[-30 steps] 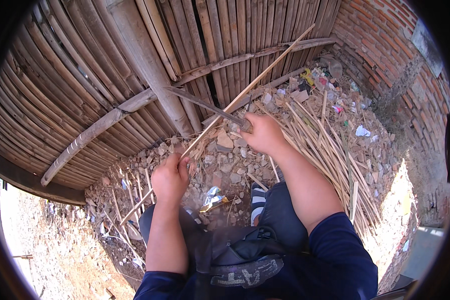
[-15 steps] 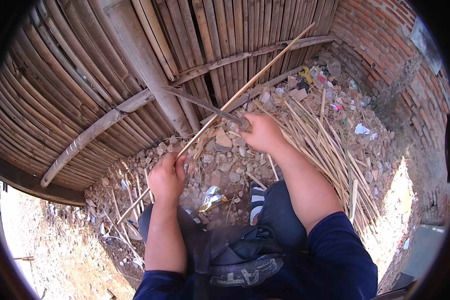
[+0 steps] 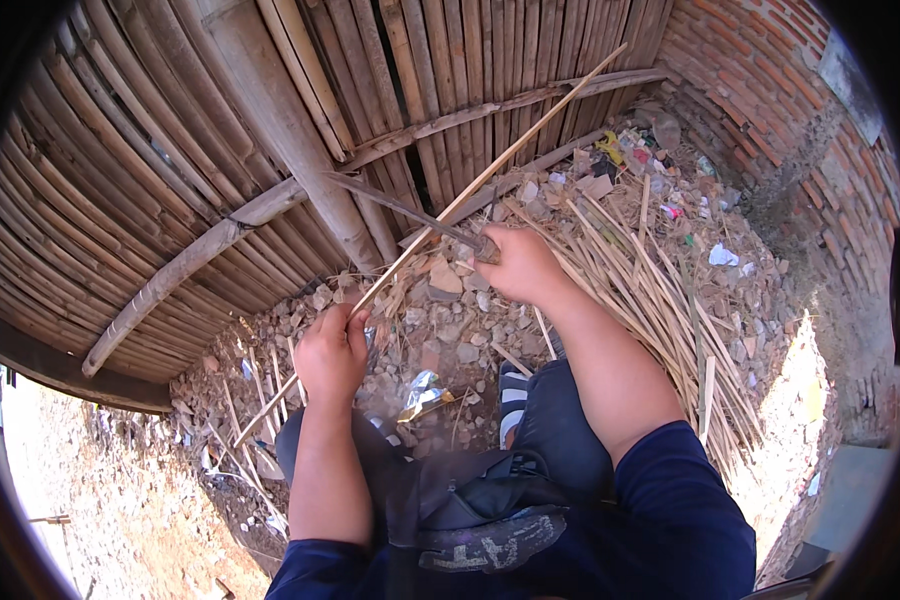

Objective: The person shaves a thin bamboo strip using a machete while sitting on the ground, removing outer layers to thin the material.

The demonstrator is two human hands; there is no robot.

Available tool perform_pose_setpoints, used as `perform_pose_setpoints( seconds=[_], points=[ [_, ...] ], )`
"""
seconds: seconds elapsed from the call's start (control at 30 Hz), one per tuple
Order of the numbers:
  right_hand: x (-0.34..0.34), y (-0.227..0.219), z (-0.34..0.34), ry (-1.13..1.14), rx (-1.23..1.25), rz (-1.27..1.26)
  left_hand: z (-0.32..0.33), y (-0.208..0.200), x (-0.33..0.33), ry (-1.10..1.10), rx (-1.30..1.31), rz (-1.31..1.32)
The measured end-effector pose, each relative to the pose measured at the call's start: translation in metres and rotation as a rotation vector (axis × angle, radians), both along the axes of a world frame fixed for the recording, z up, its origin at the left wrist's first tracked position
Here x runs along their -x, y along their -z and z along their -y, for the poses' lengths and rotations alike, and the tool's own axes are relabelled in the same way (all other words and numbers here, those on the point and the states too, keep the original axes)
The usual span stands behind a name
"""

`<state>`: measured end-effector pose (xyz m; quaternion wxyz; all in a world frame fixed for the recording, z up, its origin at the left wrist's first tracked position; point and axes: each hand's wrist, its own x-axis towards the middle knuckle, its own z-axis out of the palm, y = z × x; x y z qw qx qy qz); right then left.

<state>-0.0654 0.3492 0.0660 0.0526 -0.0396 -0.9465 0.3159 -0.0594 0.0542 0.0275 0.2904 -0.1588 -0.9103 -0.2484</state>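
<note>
A long, pale bamboo strip (image 3: 530, 140) slants from the lower left up toward the slatted wall. My left hand (image 3: 330, 352) is closed around its lower part, and a short end pokes out below the fist toward my knee. In my right hand (image 3: 522, 266) is the handle of a long-bladed knife (image 3: 398, 206). Its dark blade points up and left, crossing the strip and touching it or nearly so, beyond my left hand. Right fingers wrap the grip. Whether the edge bites into the strip cannot be made out.
A bundle of cut bamboo strips (image 3: 660, 290) lies at my right over stony rubble (image 3: 460, 330). Ahead rises a bamboo slat wall (image 3: 450, 90) with a curved crossbar (image 3: 410, 136). A brick wall (image 3: 770, 110) stands to the right. Litter and thin sticks (image 3: 255, 480) lie around.
</note>
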Motion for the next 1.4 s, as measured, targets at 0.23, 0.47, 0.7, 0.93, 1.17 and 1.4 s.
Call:
perform_pose_setpoints(
  seconds=[0.23, 0.47, 0.7, 0.93, 1.17, 1.4],
  points=[
    [0.007, 0.0, -0.008, 0.006, -0.014, 0.003, 0.003, 0.002, 0.002, -0.001, -0.005, -0.013],
    [0.01, 0.013, -0.032, 0.114, 0.084, -0.056, -0.001, 0.001, 0.002, 0.01, -0.008, -0.041],
    [0.004, 0.006, 0.005, -0.096, -0.114, 0.07, 0.002, 0.007, 0.003, 0.0, -0.018, -0.001],
    [0.002, -0.013, -0.007, 0.045, 0.01, 0.124, 0.003, 0.005, 0.002, -0.003, -0.035, 0.02],
    [0.013, 0.013, -0.035, 0.144, 0.072, -0.016, -0.003, 0.003, 0.0, 0.004, -0.01, 0.042],
    [0.004, -0.008, -0.004, 0.019, 0.018, 0.059, 0.002, 0.006, 0.002, -0.009, -0.035, 0.08]
  ],
)
